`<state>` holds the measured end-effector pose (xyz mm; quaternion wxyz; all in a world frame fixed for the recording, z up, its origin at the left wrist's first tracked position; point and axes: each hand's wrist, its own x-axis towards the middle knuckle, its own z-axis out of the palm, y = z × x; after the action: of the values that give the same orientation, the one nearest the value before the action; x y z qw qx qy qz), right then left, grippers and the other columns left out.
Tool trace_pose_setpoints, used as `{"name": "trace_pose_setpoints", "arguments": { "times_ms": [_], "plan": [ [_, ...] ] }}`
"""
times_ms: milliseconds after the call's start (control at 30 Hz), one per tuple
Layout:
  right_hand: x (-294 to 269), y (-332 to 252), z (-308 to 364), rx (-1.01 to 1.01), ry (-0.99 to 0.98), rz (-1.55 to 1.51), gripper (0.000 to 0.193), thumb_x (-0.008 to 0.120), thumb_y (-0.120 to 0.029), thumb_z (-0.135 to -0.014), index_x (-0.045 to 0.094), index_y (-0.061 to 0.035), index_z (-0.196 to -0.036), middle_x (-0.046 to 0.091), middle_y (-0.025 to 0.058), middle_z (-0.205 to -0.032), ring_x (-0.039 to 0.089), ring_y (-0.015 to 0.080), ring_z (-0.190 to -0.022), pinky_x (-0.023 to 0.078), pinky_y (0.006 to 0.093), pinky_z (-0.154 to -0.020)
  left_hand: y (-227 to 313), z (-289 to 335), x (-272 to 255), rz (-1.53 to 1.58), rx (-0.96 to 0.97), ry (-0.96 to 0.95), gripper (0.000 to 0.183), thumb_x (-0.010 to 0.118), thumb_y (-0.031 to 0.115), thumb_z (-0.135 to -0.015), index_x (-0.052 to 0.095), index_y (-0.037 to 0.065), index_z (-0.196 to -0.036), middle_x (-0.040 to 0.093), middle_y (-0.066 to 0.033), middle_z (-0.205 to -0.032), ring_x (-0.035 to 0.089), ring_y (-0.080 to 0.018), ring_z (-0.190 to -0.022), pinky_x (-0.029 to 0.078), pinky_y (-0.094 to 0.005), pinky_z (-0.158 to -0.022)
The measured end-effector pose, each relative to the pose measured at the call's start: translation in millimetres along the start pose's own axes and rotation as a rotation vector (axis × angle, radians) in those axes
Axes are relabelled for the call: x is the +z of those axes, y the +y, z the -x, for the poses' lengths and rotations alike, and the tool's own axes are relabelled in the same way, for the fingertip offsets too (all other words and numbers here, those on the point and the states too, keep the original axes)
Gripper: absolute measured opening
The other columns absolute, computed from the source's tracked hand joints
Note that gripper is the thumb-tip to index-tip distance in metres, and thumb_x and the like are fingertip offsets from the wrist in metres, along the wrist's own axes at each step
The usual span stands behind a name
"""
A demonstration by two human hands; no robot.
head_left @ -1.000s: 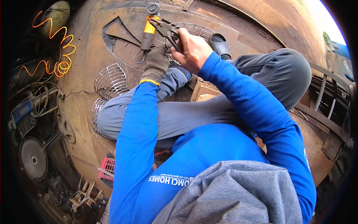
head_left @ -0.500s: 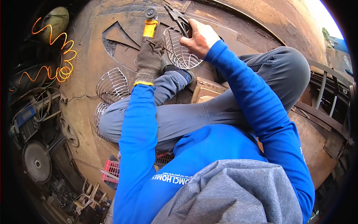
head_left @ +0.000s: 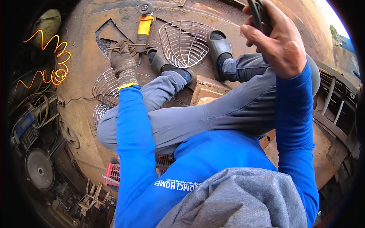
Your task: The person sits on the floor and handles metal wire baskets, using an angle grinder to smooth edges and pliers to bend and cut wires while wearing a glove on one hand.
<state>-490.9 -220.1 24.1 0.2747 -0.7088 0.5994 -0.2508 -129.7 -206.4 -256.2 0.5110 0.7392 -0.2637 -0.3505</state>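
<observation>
In a grey-brown knit glove, my left hand point(head_left: 124, 62) is closed around a thin brown rod point(head_left: 133, 45) that sticks out on both sides of the fingers. Just past it lies a yellow and black angle grinder point(head_left: 144, 28), its disc at the far end. Raised at the upper right, my bare right hand point(head_left: 281, 45) grips dark-handled pliers point(head_left: 257, 15); the frame's top edge cuts off their jaws. A steel wire basket point(head_left: 185, 41) rests on the floor between my feet, touched by neither hand. Another wire basket point(head_left: 106, 88) sits beside my left wrist.
An orange coiled hose point(head_left: 57, 78) hangs at the left, above a round metal disc point(head_left: 40, 169) and cluttered machinery. Dark sheet offcuts point(head_left: 114, 32) lie on the floor ahead. A red plastic crate point(head_left: 113, 173) stands by my left hip, and a curved metal frame point(head_left: 334, 95) at the right.
My right hand has swung up and right with the pliers, away from the wire basket. My left hand has shifted left, off the grinder's body, still holding the rod. The middle basket now stands more upright.
</observation>
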Motion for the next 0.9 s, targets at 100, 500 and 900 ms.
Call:
{"name": "trace_pose_setpoints", "arguments": {
  "times_ms": [100, 500, 900],
  "plan": [
    [10.1, 9.9, -3.8, 0.016, 0.106, 0.038, 0.026, 0.070, -0.010, -0.081, 0.058, 0.0024, -0.100, 0.058, 0.0057, -0.069, 0.055, 0.0126, -0.059, 0.046, 0.0274, -0.057, 18.4, -0.4, 5.9, 0.094, 0.031, 0.031, 0.026, 0.059, 0.010, -0.097, 0.061, -0.001, -0.120, 0.069, -0.0122, -0.102, 0.069, -0.0196, -0.078, 0.062, -0.0337, -0.067],
    [15.2, 24.3, -19.4, 0.138, 0.138, -0.396, 0.027, 0.068, -0.003, -0.082, 0.054, 0.0062, -0.104, 0.061, 0.0061, -0.077, 0.062, 0.0094, -0.065, 0.052, 0.0221, -0.060, 89.4, 32.0, 51.0, 0.103, 0.322, -0.196, 0.030, 0.064, 0.013, -0.095, 0.061, -0.005, -0.118, 0.070, -0.0135, -0.105, 0.071, -0.0204, -0.088, 0.060, -0.0313, -0.078],
    [13.5, 25.5, -17.7, 0.215, 0.071, -0.526, 0.027, 0.068, -0.004, -0.083, 0.054, 0.0059, -0.104, 0.060, 0.0052, -0.077, 0.059, 0.0081, -0.065, 0.048, 0.0216, -0.058, 36.7, 73.8, 98.9, -0.240, 0.211, -0.551, 0.023, 0.062, 0.010, -0.094, 0.064, 0.001, -0.115, 0.071, -0.0093, -0.106, 0.067, -0.0153, -0.098, 0.054, -0.0269, -0.081]
  ]
}}
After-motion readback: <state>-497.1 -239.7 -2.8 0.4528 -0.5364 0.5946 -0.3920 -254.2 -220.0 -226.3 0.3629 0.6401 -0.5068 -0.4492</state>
